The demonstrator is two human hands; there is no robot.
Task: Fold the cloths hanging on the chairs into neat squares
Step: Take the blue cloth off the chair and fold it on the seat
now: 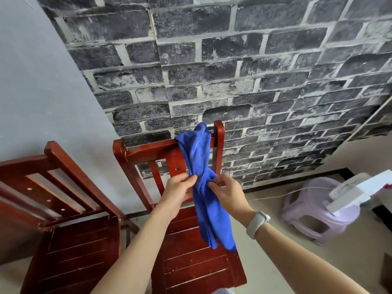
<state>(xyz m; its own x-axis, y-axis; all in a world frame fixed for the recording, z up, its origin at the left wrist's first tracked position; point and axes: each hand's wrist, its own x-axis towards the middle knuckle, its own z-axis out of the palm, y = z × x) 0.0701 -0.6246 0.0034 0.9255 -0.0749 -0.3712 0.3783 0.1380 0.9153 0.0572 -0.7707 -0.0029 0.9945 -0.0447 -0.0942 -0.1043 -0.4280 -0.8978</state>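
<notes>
Behind everything, filling the upper view: dark grey brick-pattern wall covering [233, 60], meeting a plain pale grey wall [31, 81] on the left.

Below it, centre: red-brown slatted wooden chair [191, 270], seat toward me, back against the brick wall. Top rail carries the task cloth.

Left of that, just beside it: second red-brown slatted wooden chair [70, 251], back rail bare, set at an angle.

Right, on the beige floor [275, 262]: pale lilac plastic stool [314, 221], low and rounded. On top of it, a white plastic appliance [358, 194]; what it is I cannot tell. Thin white cord [286, 193] runs from it along the floor toward the wall.

Centre: blue microfibre cloth [201, 177], draped over the right end of the centre chair's top rail, bunched into a long twisted hank, lower end hanging free in front of the seat slats.

My left hand [177, 192]: fingers curled, thumb and fingertips pinching the cloth's left edge about halfway down its length.

My right hand [228, 194]: fingers bent, pinching the cloth's right edge at the same height, nearly opposite the left.

On my right wrist: white smartwatch with pale band [257, 223].
</notes>
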